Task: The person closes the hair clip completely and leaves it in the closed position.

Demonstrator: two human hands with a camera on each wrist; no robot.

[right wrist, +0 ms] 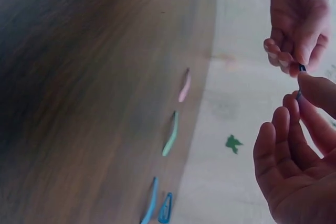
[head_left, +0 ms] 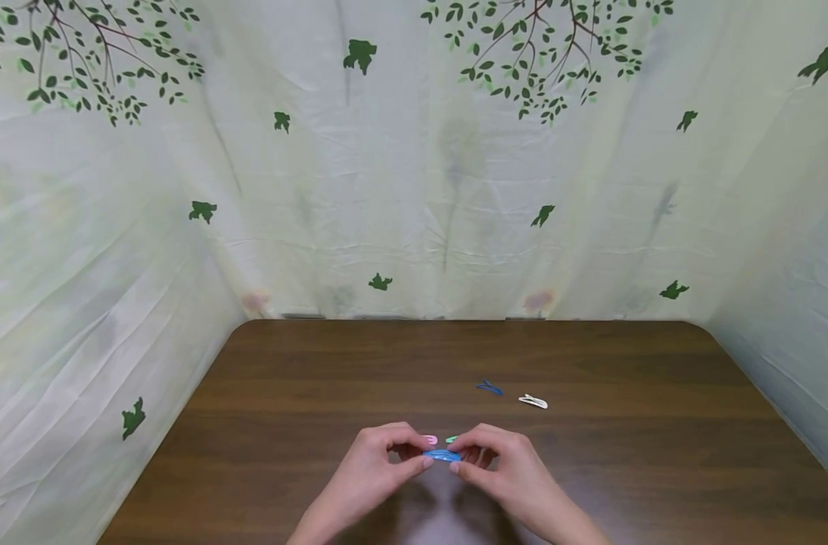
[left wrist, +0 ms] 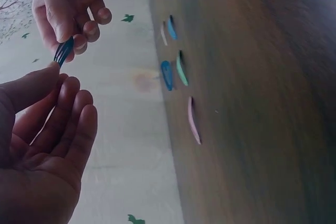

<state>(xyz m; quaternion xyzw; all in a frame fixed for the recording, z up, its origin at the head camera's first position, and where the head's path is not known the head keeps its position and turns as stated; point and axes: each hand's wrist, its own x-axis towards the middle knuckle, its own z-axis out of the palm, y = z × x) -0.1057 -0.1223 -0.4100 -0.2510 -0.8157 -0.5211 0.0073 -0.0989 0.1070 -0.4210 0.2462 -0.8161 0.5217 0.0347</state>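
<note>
Between my two hands, a blue snap hair clip (head_left: 443, 455) is held up in front of the body, its slotted face showing in the left wrist view. My left hand (head_left: 369, 465) pinches one end with thumb and forefinger. The other end is pinched the same way by my right hand (head_left: 512, 468). Both hands hang over the table, with their remaining fingers loosely bent. Just beyond the fingertips lie a pink hair clip (left wrist: 194, 120) and a green hair clip (left wrist: 181, 69), partly covered by the hands in the head view.
Farther back on the brown wooden table (head_left: 305, 378) lie a dark blue hair clip (head_left: 489, 388) and a white hair clip (head_left: 533, 401). A lighter blue clip (right wrist: 150, 203) shows near them in the wrist views. White curtains (head_left: 400, 174) with green leaf prints surround the table's back and sides.
</note>
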